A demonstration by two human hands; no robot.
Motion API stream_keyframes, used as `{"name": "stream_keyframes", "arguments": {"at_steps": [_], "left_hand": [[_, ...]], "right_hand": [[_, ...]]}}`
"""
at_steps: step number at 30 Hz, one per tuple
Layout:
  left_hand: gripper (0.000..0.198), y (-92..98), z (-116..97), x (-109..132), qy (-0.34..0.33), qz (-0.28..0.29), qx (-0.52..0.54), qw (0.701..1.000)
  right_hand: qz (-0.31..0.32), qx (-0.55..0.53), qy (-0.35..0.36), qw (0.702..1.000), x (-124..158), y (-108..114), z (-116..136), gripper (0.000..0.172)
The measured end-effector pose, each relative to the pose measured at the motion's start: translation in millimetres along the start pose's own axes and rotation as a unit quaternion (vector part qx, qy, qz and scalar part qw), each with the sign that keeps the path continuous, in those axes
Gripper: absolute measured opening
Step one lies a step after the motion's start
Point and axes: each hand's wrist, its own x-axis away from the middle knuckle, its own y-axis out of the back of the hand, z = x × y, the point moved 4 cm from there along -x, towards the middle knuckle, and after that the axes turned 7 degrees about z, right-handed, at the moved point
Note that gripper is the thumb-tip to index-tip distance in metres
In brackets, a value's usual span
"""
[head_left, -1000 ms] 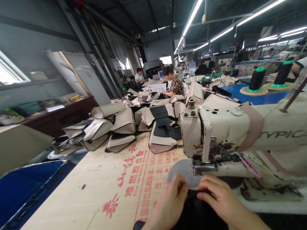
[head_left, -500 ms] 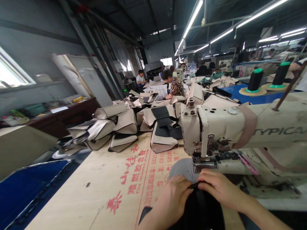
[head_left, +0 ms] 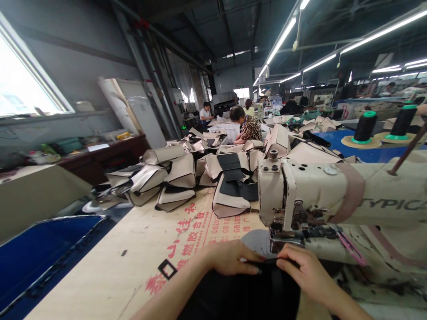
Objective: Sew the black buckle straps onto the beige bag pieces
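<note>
Pinching the black fabric (head_left: 233, 291), left hand (head_left: 230, 258) and right hand (head_left: 305, 271) sit at six o'clock of the sewing machine (head_left: 310, 191). Fingers (head_left: 287, 263) so close may get pricked if cloth slips.

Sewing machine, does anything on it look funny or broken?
Yes. A beige band is wrapped around the arm of the sewing machine like a patch, a pink strip sticks out below it, and its base looks grimy and chipped.

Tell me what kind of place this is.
Probably a sewing factory: an industrial sewing machine, heaps of beige and black cut pieces on the long table, and big thread cones behind.
</note>
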Motion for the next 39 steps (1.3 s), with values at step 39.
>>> {"name": "stream_keyframes", "arguments": {"at_steps": [39], "left_hand": [[0.024,-24.7,-21.6,-1.7,0.035,-0.272,-0.001,0.962]], "right_hand": [[0.01,0.076,-0.014,0.997,4.6,-8.4,15.2,0.015]]}}
